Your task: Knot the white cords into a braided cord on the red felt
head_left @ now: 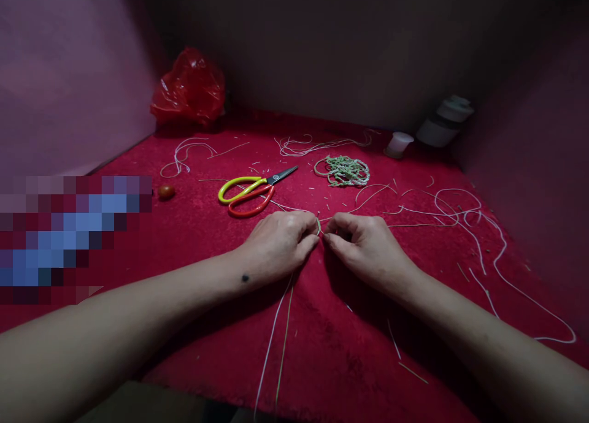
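Green cord [319, 227], partly behind left hand [281, 238]

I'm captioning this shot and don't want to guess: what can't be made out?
In the head view:
Green cord: detail too small, partly behind left hand.
Right hand: fingertip grip too small to tell.
Red bag: inside hidden by its plastic.
White bottle: any writing lost to dimness and blur.

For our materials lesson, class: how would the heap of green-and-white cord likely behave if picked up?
The heap of green-and-white cord would probably sag, since its strands curl in tight loops. It is likely light, being thin strands. Lifting one loop may drag others along, as they cross and overlap.
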`<action>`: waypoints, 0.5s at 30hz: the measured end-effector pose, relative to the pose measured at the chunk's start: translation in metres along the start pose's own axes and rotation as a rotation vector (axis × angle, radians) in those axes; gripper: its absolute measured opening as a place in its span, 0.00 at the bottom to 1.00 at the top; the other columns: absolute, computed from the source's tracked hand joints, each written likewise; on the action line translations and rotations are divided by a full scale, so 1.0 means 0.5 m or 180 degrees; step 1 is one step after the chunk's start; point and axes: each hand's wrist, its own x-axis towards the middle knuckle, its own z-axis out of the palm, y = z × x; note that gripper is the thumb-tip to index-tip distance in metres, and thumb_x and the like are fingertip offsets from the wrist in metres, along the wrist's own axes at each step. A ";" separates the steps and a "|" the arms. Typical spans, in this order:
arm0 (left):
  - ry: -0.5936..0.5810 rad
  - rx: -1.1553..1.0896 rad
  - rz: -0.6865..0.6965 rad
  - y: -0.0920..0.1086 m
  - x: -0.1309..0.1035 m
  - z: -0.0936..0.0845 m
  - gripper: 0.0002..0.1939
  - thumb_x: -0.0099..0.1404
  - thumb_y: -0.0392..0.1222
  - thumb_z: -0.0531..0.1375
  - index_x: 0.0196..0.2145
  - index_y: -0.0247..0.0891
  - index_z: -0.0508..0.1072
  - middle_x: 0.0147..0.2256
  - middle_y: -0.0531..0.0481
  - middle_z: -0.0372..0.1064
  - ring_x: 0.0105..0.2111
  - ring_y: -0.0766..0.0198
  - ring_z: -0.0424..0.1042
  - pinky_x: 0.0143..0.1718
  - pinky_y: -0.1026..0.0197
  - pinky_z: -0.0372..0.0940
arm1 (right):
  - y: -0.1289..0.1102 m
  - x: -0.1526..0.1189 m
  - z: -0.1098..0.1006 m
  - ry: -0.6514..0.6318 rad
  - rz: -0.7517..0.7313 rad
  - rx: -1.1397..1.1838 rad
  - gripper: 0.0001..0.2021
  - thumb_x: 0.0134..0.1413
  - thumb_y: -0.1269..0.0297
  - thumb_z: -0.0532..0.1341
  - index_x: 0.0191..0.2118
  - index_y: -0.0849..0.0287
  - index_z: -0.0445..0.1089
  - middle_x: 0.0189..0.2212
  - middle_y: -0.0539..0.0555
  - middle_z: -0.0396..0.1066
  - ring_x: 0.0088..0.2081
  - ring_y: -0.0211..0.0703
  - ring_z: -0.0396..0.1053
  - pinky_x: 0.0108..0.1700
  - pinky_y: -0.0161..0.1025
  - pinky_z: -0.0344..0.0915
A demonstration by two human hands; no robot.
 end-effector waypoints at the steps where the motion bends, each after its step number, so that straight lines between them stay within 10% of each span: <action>1: -0.0010 -0.0030 -0.0006 0.001 0.000 -0.001 0.06 0.59 0.36 0.52 0.26 0.35 0.68 0.25 0.52 0.64 0.25 0.69 0.60 0.29 0.65 0.55 | -0.001 -0.001 0.000 -0.0005 0.0003 0.0001 0.05 0.46 0.69 0.55 0.24 0.59 0.67 0.19 0.49 0.63 0.22 0.35 0.58 0.27 0.33 0.52; 15: -0.0367 -0.1356 -0.0516 0.015 -0.001 -0.020 0.06 0.58 0.35 0.54 0.23 0.35 0.65 0.17 0.56 0.61 0.17 0.73 0.59 0.20 0.69 0.54 | 0.005 -0.001 0.000 0.0054 0.0035 0.0379 0.05 0.46 0.70 0.55 0.24 0.60 0.68 0.20 0.50 0.66 0.24 0.35 0.60 0.28 0.33 0.55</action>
